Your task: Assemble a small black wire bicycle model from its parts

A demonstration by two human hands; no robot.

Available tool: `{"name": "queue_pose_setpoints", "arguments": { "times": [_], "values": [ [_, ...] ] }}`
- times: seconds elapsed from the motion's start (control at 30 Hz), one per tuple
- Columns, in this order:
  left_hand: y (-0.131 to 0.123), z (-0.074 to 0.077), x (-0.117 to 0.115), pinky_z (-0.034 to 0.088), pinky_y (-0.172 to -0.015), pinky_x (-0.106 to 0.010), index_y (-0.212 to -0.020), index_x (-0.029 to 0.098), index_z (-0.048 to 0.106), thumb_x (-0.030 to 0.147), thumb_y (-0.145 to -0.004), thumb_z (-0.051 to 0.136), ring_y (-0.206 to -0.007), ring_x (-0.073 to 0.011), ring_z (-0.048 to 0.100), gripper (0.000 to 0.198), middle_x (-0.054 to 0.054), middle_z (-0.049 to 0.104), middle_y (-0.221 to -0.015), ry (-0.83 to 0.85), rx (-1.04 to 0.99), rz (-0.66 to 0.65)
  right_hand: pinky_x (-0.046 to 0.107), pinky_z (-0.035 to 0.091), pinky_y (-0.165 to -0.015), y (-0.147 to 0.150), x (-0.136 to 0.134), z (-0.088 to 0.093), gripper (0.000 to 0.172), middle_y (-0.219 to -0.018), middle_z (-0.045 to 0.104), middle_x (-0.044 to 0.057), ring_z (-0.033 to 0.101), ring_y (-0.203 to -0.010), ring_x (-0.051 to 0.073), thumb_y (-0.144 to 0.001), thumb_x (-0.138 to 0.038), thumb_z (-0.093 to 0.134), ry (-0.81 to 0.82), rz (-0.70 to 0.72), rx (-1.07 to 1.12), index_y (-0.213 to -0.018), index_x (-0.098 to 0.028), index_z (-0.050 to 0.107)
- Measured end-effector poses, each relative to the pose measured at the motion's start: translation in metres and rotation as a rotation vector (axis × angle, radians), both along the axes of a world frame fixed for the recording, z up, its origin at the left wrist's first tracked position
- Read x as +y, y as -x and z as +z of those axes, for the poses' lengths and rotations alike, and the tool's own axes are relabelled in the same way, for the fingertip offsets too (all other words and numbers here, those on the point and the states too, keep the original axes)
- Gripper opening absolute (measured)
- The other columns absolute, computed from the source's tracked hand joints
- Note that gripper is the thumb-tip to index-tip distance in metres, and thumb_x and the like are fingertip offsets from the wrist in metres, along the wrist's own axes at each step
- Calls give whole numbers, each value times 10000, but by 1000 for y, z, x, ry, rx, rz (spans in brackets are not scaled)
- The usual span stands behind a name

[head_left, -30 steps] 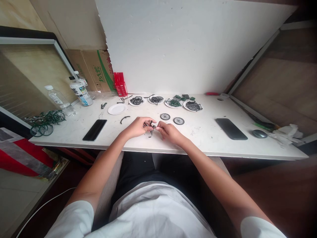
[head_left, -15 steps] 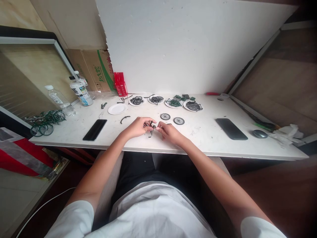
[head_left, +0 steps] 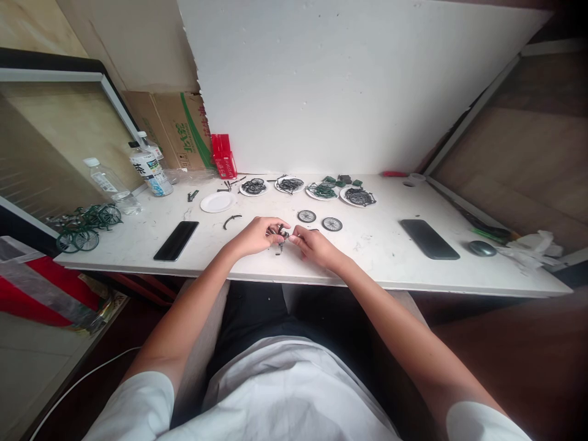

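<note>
Near the front of the table, my left hand [head_left: 257, 236] is closed round a small dark model bicycle frame [head_left: 281, 236]. A pedal-like piece juts out below its fingers. From the other side, my right hand [head_left: 316, 246] is pinched at the frame's right end, and the fingers hide much of it. Just beyond the right hand lie two spoked toy wheels, one wheel [head_left: 307, 215] nearer the middle and another wheel [head_left: 332, 224] to its right. A curved black strip, like a mudguard [head_left: 231, 221], rests to the left of my left hand.
Several white plates, such as one plate [head_left: 253, 187], hold dark and green parts at the back. A bare plate [head_left: 218, 203] is left of them. Green model bicycles [head_left: 89, 228] and bottles [head_left: 149, 168] stand left. Phones [head_left: 177, 241] and a mouse [head_left: 482, 248] flank the workspace.
Almost nothing differs. Both hands stay in the same place around the frame, with at most a slight shift of the right fingers.
</note>
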State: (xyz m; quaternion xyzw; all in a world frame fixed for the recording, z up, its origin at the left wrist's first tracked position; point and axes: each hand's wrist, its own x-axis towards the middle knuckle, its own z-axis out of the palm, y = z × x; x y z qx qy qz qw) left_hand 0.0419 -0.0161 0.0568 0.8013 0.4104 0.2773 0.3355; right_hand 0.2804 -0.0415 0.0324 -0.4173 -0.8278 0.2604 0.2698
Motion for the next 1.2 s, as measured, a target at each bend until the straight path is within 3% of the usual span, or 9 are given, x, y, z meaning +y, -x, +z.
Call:
{"name": "queue_pose_setpoints", "arguments": {
  "times": [0.6,0.93,1.2],
  "values": [
    [-1,3,-3,569,-803,-304,-1298,230,755,250,-891,694,-857,-202,726,412,-54,774,-953,-13,11,-14,280,367,-648,4,0,-4,343,-658,617,3,559,-631,186,-1101,-499,429,-50,-54,-20,-897,-236,509],
    [-1,2,-2,559,-793,-309,-1294,226,753,277,-900,697,-823,-198,724,402,-49,779,-938,-36,15,-14,273,361,-634,5,-1,-8,294,-636,578,-39,552,-603,194,-1066,-521,491,-43,-72,53,-1123,-236,536],
    [0,1,-1,556,-806,-314,-1260,225,760,288,-900,700,-833,-201,728,370,-47,777,-935,-42,20,-14,274,359,-637,4,0,-10,244,-644,570,-38,543,-600,189,-1066,-485,483,-61,-60,70,-1074,-243,515]
  ]
}}
